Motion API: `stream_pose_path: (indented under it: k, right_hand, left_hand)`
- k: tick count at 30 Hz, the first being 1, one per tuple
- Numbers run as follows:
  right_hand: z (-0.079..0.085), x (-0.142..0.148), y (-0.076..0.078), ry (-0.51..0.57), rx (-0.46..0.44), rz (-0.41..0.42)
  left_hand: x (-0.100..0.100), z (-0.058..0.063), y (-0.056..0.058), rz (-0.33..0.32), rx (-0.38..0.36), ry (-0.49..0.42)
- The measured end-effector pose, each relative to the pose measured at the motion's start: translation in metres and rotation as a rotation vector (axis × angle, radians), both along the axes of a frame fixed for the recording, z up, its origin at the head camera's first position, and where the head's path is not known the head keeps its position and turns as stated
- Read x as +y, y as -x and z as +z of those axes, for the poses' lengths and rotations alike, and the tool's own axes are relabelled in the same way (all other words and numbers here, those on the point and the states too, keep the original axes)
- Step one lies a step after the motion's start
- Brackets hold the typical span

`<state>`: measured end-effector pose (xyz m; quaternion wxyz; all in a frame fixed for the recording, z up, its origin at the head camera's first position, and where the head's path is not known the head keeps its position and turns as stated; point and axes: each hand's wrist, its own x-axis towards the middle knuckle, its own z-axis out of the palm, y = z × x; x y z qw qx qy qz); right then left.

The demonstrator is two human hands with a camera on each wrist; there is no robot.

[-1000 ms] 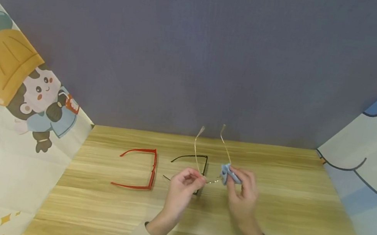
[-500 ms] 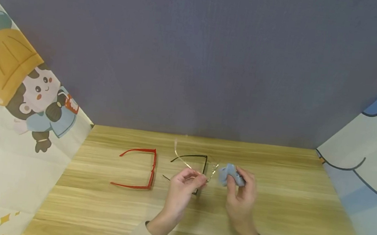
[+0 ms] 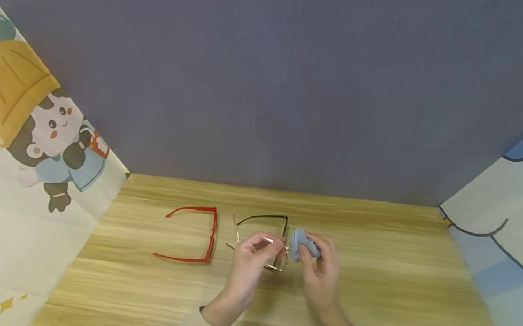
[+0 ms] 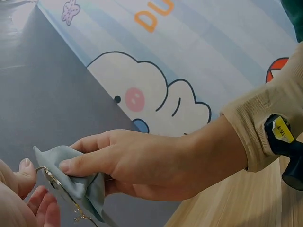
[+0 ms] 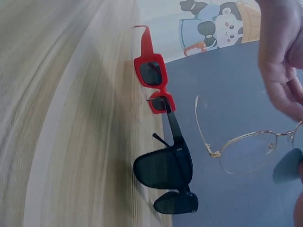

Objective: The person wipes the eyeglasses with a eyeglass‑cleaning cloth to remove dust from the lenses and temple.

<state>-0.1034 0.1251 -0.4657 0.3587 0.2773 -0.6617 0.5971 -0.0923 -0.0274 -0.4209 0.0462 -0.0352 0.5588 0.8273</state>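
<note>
My left hand (image 3: 247, 263) pinches a pair of gold wire-rimmed eyeglasses (image 5: 216, 154) near one hinge, above the table. In my right hand (image 3: 323, 275) is a light blue-grey cloth (image 3: 299, 245), gripped between thumb and fingers. The left wrist view shows that cloth folded over one lens of the eyeglasses, with the thumb on top. In the right wrist view the other lens is uncovered, its temple extended. Below the hands, partly hidden by the left one, lie black sunglasses (image 5: 161, 169). Red-framed sunglasses (image 3: 212, 235) lie left of them, temples pointing left.
The wood-grain table (image 3: 399, 275) ends at a grey back panel (image 3: 270, 88). Cartoon-printed panels stand at left (image 3: 66, 130) and right (image 3: 507, 212). A dark strapped device (image 4: 284, 135) sits on the right sleeve.
The eyeglasses have turned so their temples swing from pointing away to pointing left. The right hand pulled the cloth off briefly, then moved left and brought it onto a lens.
</note>
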Motion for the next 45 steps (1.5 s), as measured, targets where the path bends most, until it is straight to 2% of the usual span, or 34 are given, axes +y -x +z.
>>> stream_pose_path:
  k: [4, 11, 20, 24, 30, 38, 42, 45]
  right_hand:
    - [0.001, -0.004, -0.002, 0.021, -0.035, 0.029]
    - [0.006, -0.011, -0.009, 0.025, -0.103, 0.023]
    - [0.006, -0.016, -0.010, 0.018, -0.079, -0.005]
    - [0.006, -0.016, -0.011, 0.026, -0.077, 0.007]
    - [0.004, -0.019, -0.011, 0.040, 0.003, -0.004]
    - [0.000, -0.018, -0.002, -0.041, 0.186, -0.151]
    - [-0.001, -0.015, -0.001, -0.084, 0.163, -0.205]
    - [-0.001, -0.012, 0.000, -0.073, 0.075, -0.171]
  left_hand:
    - [-0.001, -0.001, 0.000, 0.015, 0.017, 0.033]
    - [0.000, -0.003, 0.000, 0.019, 0.045, -0.018]
    - [0.003, -0.002, -0.003, 0.084, 0.134, -0.039]
    - [0.004, 0.000, -0.003, 0.095, 0.141, -0.039]
    - [0.006, 0.003, -0.005, 0.094, 0.113, -0.052]
    - [0.003, 0.009, -0.003, 0.037, 0.041, -0.119]
    - [0.000, 0.010, -0.002, -0.002, -0.016, -0.194]
    - [-0.002, 0.011, -0.001, -0.026, -0.043, -0.233]
